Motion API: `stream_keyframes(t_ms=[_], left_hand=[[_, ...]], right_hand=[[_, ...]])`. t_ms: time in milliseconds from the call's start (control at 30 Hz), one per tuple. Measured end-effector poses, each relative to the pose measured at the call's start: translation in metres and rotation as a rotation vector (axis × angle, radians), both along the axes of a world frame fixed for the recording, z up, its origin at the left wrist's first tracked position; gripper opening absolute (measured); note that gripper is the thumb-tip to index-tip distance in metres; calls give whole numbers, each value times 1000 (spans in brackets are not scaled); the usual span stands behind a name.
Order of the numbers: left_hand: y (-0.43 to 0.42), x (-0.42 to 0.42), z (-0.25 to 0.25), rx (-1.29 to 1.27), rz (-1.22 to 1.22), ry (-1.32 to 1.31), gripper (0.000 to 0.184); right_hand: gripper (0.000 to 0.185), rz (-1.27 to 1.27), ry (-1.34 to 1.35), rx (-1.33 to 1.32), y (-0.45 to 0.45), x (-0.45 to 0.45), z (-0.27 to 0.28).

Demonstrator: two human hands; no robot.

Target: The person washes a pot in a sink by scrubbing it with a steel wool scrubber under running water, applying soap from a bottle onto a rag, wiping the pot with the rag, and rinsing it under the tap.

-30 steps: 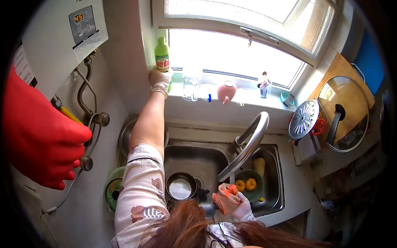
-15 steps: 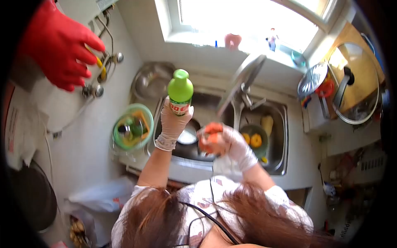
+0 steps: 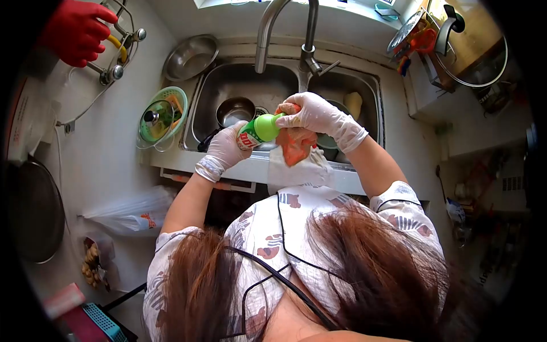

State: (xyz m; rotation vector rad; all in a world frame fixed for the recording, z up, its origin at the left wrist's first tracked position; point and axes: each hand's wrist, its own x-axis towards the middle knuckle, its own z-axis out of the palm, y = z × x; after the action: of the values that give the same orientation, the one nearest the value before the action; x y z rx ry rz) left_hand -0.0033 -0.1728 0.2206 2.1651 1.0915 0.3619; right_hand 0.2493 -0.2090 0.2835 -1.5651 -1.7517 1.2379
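My left hand (image 3: 224, 147), in a thin white glove, is closed around a green dish soap bottle (image 3: 263, 128) with a red and white label. The bottle lies tilted, its light green cap towards the right. In my right hand (image 3: 317, 114), also gloved, is a crumpled orange cloth (image 3: 296, 149), its loose end hanging down. The thumb and fingers of that hand are at the tip of the cap. Both hands are above the front of a double steel sink (image 3: 199, 97). Below the bottle, a small pan (image 3: 235, 107) sits in the left basin.
A faucet (image 3: 308, 57) rises behind the sink. Left of it are a steel bowl (image 3: 191, 57) and a green basket (image 3: 183, 111) holding a glass lid. A pale long vegetable (image 3: 353, 105) lies in the right basin. Red rubber gloves (image 3: 77, 31) hang at upper left.
The bottle has gone from upright to tilted rightwards, and come nearer my body. My right hand has brought the orange cloth up against its cap. The view has tipped downward.
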Motion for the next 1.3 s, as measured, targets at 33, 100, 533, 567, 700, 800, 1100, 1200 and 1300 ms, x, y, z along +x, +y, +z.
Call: stream_keyframes(t_ms=[33, 100, 533, 567, 700, 800, 1100, 1200, 1300], left_hand=[[-1, 0, -4, 55, -4, 12, 43], [-3, 1, -17, 114, -33, -7, 44], [-10, 20, 43, 554, -29, 252, 39], [-9, 22, 58, 663, -72, 348, 37], [-3, 38, 110, 992, -229, 581, 31], [-6, 53, 133, 1195, -325, 603, 26], [-17, 86, 160, 1515, -512, 888, 26], [-20, 87, 161, 1418, -511, 934, 26], [-13, 79, 161, 1533, -553, 795, 11]], right_hand=[[43, -7, -28, -5, -5, 0, -1], [42, 6, -49, -19, -15, 3, -5], [36, -620, 1372, -137, -70, 41, -40], [39, -611, 1540, -142, -72, 45, -58], [47, -474, 2066, -356, -75, 32, -108], [52, -471, 2043, -376, -73, 0, -106], [57, -69, 2144, -438, -87, -22, -86], [52, -76, 2179, -442, -91, -24, -88], [49, -76, 2271, -477, -89, -24, -88]])
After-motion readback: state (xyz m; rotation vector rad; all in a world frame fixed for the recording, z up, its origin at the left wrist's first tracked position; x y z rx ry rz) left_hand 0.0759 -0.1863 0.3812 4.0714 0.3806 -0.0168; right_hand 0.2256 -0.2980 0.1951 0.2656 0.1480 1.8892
